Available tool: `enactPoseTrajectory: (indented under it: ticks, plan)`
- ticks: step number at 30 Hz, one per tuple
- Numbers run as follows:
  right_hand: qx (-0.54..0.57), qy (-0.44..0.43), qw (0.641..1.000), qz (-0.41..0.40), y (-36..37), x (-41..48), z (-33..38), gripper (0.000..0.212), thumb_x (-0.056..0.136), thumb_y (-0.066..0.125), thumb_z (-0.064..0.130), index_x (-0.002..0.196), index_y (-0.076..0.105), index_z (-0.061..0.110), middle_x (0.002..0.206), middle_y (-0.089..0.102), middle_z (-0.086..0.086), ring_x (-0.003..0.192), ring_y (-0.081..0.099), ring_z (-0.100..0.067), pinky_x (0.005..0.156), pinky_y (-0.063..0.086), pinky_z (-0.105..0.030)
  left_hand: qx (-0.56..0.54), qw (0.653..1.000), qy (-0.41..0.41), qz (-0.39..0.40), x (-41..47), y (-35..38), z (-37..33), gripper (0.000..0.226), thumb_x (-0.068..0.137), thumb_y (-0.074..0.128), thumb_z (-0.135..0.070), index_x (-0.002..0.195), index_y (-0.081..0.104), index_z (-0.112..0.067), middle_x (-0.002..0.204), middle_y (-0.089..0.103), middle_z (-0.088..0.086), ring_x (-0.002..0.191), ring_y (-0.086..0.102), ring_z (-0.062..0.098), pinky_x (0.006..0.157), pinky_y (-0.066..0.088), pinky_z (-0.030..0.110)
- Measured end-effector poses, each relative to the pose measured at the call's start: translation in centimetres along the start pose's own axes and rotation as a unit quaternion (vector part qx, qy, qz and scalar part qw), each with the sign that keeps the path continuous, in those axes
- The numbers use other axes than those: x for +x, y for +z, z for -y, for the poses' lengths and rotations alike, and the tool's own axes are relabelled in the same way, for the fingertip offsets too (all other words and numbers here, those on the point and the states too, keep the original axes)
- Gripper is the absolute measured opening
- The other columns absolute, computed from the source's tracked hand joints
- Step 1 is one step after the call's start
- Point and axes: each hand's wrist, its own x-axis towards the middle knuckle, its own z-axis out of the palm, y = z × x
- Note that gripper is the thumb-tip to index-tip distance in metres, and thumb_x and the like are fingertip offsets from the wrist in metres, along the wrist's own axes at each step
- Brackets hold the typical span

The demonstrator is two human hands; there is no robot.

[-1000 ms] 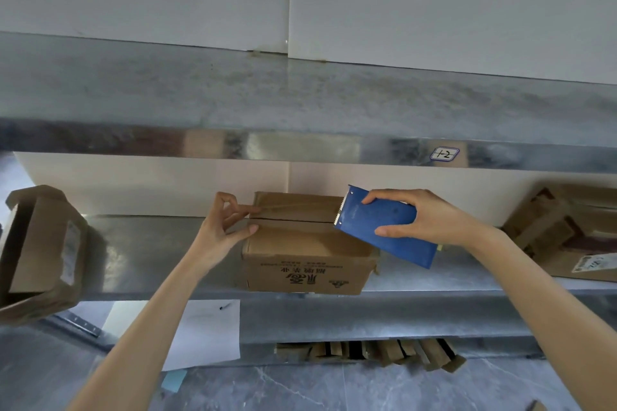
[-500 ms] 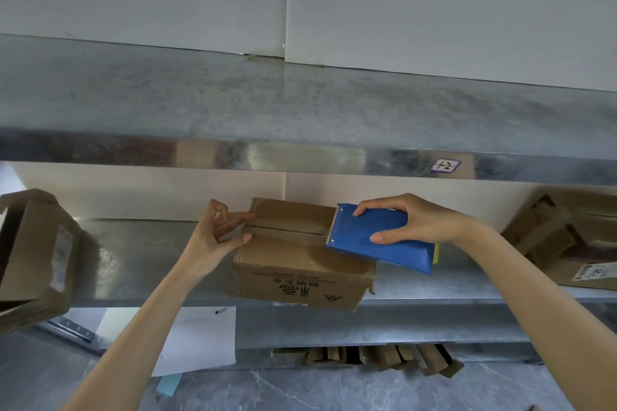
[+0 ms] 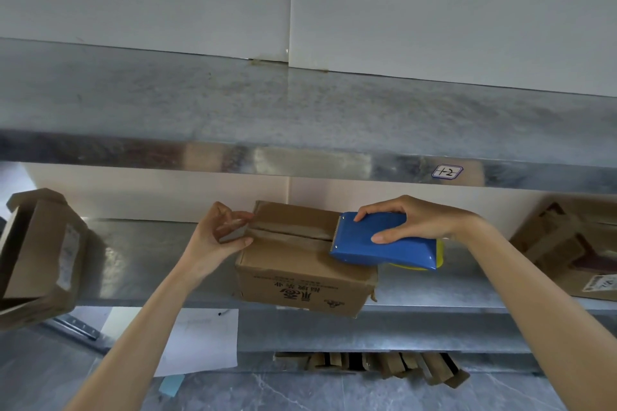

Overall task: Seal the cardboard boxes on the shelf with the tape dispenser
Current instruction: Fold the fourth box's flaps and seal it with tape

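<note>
Brown cardboard box [image 3: 300, 280] on shelf [image 3: 140, 253], flaps closed, tape strip [image 3: 293, 227] along seam; blue tape dispenser [image 3: 384, 242] on its right end.

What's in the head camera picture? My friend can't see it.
A right hand holds a blue tape dispenser on a cardboard box on a metal shelf, while the left hand pinches the tape end at its left edge.

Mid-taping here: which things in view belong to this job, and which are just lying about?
Job: middle box, blue tape dispenser in the right hand, tape end pinched by the left hand, left box and right box on the shelf.
Lying about: white paper, blue note, cardboard scraps below the shelf.
</note>
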Motion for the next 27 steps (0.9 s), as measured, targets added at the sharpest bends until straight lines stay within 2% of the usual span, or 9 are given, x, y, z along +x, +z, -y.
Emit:
enactPoseTrajectory:
  ticks: [3,5,7,9,15,20,27]
  plan:
    - [-0.012,-0.005,1.0,0.004,-0.1,0.2,0.1,0.034,0.085,0.073,0.046,0.116,0.063,0.055,0.125,0.058,0.03,0.109,0.058,0.004,0.094,0.047,-0.019,-0.036,0.999,-0.022,-0.023,0.0,-0.4,-0.6,0.034,0.077,0.081,-0.009,0.085,0.048,-0.008,0.103,0.072,-0.002,0.106,0.066,0.017,0.095,0.052,0.04]
    - [-0.018,-0.007,1.0,0.008,-0.1,0.3,0.3,0.034,0.084,0.073,0.047,0.116,0.062,0.056,0.124,0.058,0.031,0.108,0.057,0.006,0.095,0.047,-0.019,-0.077,0.995,-0.043,-0.045,0.2,-0.6,-0.9,0.024,0.08,0.074,-0.019,0.082,0.053,-0.008,0.086,0.067,-0.001,0.094,0.067,0.022,0.087,0.054,0.04]
    - [-0.024,-0.007,1.0,0.012,-0.1,0.4,0.3,0.035,0.084,0.073,0.049,0.116,0.062,0.056,0.124,0.058,0.03,0.108,0.058,0.004,0.096,0.049,-0.023,-0.073,0.992,-0.059,-0.081,0.5,-0.7,-0.9,0.016,0.096,0.059,-0.009,0.081,0.053,-0.007,0.078,0.062,0.002,0.081,0.066,0.02,0.081,0.054,0.038]
    - [-0.029,-0.01,0.999,0.015,-0.1,0.5,0.2,0.035,0.084,0.073,0.05,0.116,0.061,0.057,0.125,0.058,0.028,0.109,0.058,0.001,0.098,0.049,-0.026,-0.055,0.991,-0.07,-0.101,0.9,-0.6,-0.6,0.018,0.099,0.054,-0.005,0.081,0.053,-0.007,0.076,0.059,0.003,0.073,0.065,0.016,0.077,0.053,0.035]
    - [-0.033,-0.011,0.999,0.013,0.0,0.4,0.2,0.035,0.084,0.073,0.05,0.116,0.061,0.057,0.124,0.058,0.027,0.107,0.058,0.003,0.095,0.049,-0.024,-0.015,0.988,-0.1,-0.121,1.3,-0.2,0.3,0.015,0.099,0.059,-0.013,0.084,0.056,-0.01,0.08,0.064,0.005,0.077,0.062,0.017,0.077,0.048,0.033]
    - [-0.031,-0.014,0.999,0.013,0.0,0.3,0.3,0.034,0.085,0.073,0.048,0.116,0.061,0.056,0.123,0.058,0.029,0.105,0.057,0.006,0.091,0.047,-0.017,0.018,0.985,-0.103,-0.138,1.5,0.5,0.7,0.008,0.098,0.054,-0.002,0.09,0.056,-0.005,0.081,0.064,0.006,0.073,0.059,0.018,0.07,0.044,0.03]
    - [-0.027,-0.015,0.999,0.01,0.0,0.2,0.3,0.034,0.085,0.073,0.047,0.116,0.062,0.056,0.122,0.059,0.028,0.104,0.059,0.004,0.092,0.049,-0.02,0.078,0.984,-0.096,-0.124,1.5,1.2,2.7,0.014,0.099,0.05,0.0,0.087,0.054,-0.005,0.081,0.066,0.013,0.069,0.057,0.02,0.068,0.044,0.03]
